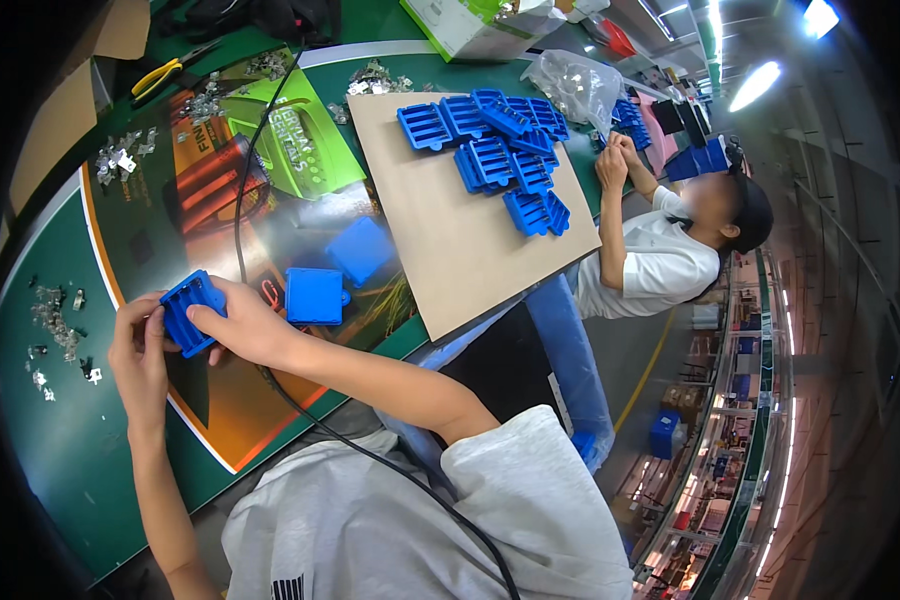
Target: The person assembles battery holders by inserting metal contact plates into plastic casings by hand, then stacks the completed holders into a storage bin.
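Observation:
Between my two hands I hold a blue plastic battery holder (192, 312) with long open slots, tilted over the printed sheet. My left hand (140, 345) grips its left side with the fingers bent round the edge. From the other side my right hand (245, 322) clasps it, the thumb lying over its face. Just right of my right hand, a blue battery holder (315, 296) rests on the sheet, and another blue holder (360, 250) lies beyond it, somewhat blurred. Small metal contact pieces (60, 325) are scattered on the green table left of my left hand.
Several blue holders (490, 140) are piled on a cardboard sheet (450, 270). More metal pieces (120, 160) and yellow-handled pliers (157, 78) lie farther back. A black cable (238, 220) runs across the sheet. At the right, a co-worker (660, 240) handles parts beside a plastic bag (575, 85).

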